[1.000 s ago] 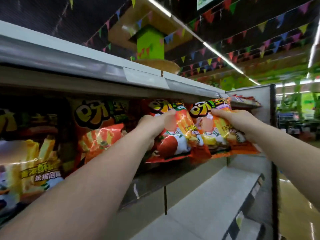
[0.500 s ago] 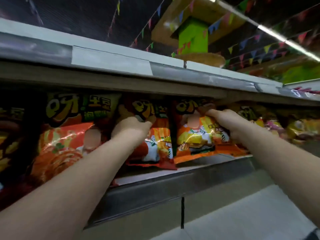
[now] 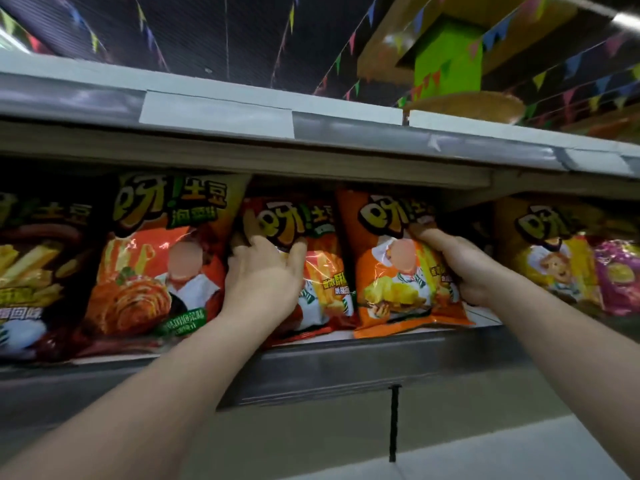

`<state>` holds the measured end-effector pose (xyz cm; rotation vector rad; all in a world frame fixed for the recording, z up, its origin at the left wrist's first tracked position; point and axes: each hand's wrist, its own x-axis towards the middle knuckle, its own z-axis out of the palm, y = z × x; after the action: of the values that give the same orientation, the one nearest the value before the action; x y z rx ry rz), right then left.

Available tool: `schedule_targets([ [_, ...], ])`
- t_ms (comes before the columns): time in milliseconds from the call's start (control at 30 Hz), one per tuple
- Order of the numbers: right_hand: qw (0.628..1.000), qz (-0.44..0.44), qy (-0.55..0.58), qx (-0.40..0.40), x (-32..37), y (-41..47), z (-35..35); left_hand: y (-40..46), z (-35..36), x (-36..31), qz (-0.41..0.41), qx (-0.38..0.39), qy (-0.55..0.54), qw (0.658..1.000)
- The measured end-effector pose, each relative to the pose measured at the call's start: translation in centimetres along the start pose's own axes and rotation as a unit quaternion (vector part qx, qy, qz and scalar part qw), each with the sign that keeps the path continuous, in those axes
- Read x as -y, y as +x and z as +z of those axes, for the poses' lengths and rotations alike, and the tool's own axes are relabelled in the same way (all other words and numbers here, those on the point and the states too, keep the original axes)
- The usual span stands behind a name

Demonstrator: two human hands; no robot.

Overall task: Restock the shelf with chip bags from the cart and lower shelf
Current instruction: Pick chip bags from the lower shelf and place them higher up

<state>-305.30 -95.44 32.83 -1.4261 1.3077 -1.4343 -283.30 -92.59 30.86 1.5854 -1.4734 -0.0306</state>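
Observation:
Two chip bags stand on the shelf (image 3: 346, 362) in front of me. My left hand (image 3: 265, 275) grips the red-orange chip bag (image 3: 322, 271), fingers spread over its front and curled at its left edge. My right hand (image 3: 460, 265) holds the bright orange chip bag (image 3: 391, 271) by its right side, thumb on the front. Both bags stand upright, side by side, their lower edges on the shelf's front lip.
More chip bags fill the row: an orange-green bag (image 3: 152, 258) and a dark bag (image 3: 31, 271) to the left, a yellow bag (image 3: 550, 258) and a purple bag (image 3: 620, 275) to the right. The upper shelf board (image 3: 311, 133) hangs close above. A pale lower shelf (image 3: 485, 452) lies below.
Both hands have pushed their bags further back onto the shelf and stood them more upright. The view has shifted left and closer, so the shelf's right end is out of frame.

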Motion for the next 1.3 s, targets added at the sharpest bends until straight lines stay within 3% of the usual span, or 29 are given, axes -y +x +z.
schedule_targets([
  [100, 1.0, -0.014, -0.017, -0.017, -0.6, 0.1, 0.5, -0.5, -0.4, -0.3, 0.069, -0.04, 0.128, 0.989],
  [200, 0.996, -0.04, -0.053, -0.062, -1.2, 0.2, 0.6, -0.9, -0.4, -0.4, 0.176, -0.052, 0.249, 0.951],
  [367, 0.992, -0.075, -0.074, -0.064, -1.7, -0.2, 0.8, -0.9, -0.1, -0.5, 0.237, 0.066, 0.321, 0.915],
  [567, 0.981, -0.109, -0.083, -0.136, -1.9, -0.1, 1.6, -1.1, -0.4, 0.3, 0.258, 0.064, 0.334, 0.905],
  [800, 0.987, -0.105, -0.115, -0.05, -2.3, -0.9, 1.5, -1.4, -0.6, 1.0, 0.266, 0.078, 0.311, 0.909],
  [1000, 0.983, -0.124, -0.112, -0.077, -1.9, -0.6, 0.8, -1.1, -0.3, 1.0, 0.296, 0.068, 0.281, 0.91],
  [1300, 0.988, -0.062, -0.138, 0.036, -2.0, -1.2, 0.6, -1.4, -0.2, 1.2, 0.277, 0.052, 0.275, 0.919],
])
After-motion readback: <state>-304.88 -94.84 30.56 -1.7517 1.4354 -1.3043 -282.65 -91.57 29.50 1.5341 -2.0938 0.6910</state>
